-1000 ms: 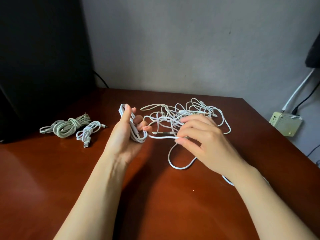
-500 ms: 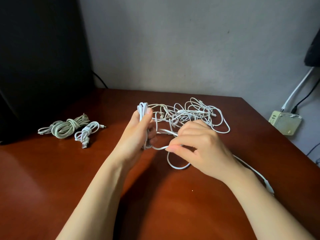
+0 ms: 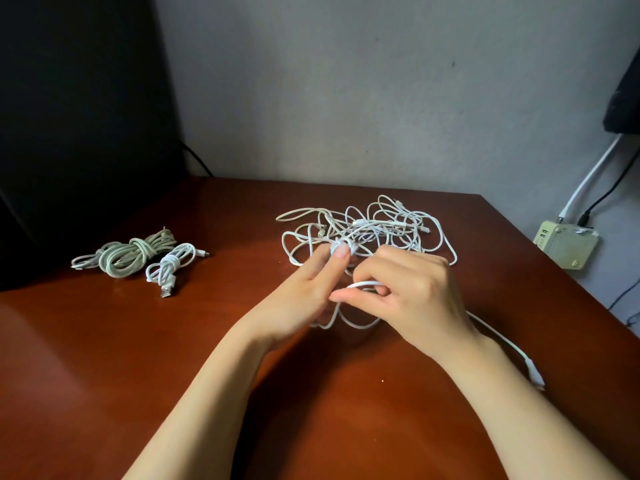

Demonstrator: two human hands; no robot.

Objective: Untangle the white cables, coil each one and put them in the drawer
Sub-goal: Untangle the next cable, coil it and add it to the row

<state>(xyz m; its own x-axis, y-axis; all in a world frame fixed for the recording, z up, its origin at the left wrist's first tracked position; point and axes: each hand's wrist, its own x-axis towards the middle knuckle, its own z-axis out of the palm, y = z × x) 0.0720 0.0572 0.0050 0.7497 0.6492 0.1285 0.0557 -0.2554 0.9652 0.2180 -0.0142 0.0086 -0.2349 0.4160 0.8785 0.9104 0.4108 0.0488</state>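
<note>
A tangle of white cables [image 3: 381,226] lies on the brown wooden table [image 3: 104,375], just beyond my hands. My left hand [image 3: 304,299] holds a small coil of white cable [image 3: 341,247] upright, its loops showing above the fingertips. My right hand [image 3: 408,296] pinches a strand of that same cable [image 3: 363,285] close beside the coil. From under my right wrist the cable's tail runs right to a plug [image 3: 535,375] on the table. No drawer is in view.
Two coiled cables lie at the left: a thick greenish one [image 3: 128,254] and a small white one [image 3: 171,265]. A dark monitor [image 3: 69,116] stands at the back left. A pale power adapter [image 3: 564,247] with wires sits beyond the table's right edge.
My left hand has moved right with the coil and tipped forward. My right hand has brought the strand in against the coil. The loose tail has slid out to the right.
</note>
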